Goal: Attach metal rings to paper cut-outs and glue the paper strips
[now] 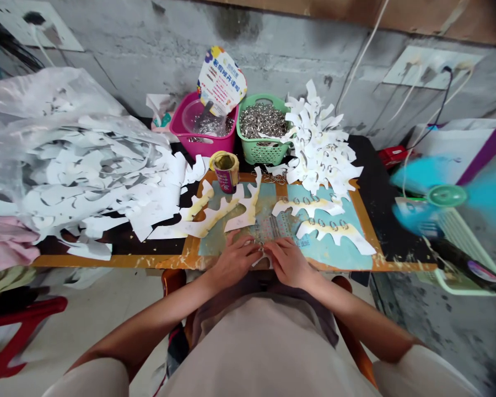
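Note:
At the table's front edge my left hand [236,258] and my right hand [288,261] meet, fingers bent and closed around a small white cut-out strip [266,259]. A shiny metal ring [261,246] shows between the fingertips; much of the strip is hidden by the hands. Just beyond lie white strips with yellowish smeared edges [248,212]. To the right, two scalloped strips [334,232] carry metal rings along their upper edges. A small purple tub [226,179] with a yellow-crusted rim stands behind the hands.
A big heap of white cut-outs [91,176] covers the left. At the back stand a pink basket [202,144] and a green basket [264,151] of metal rings. Ringed strips [320,146] are piled beside them. A blue-bladed fan [446,196] spins at the right.

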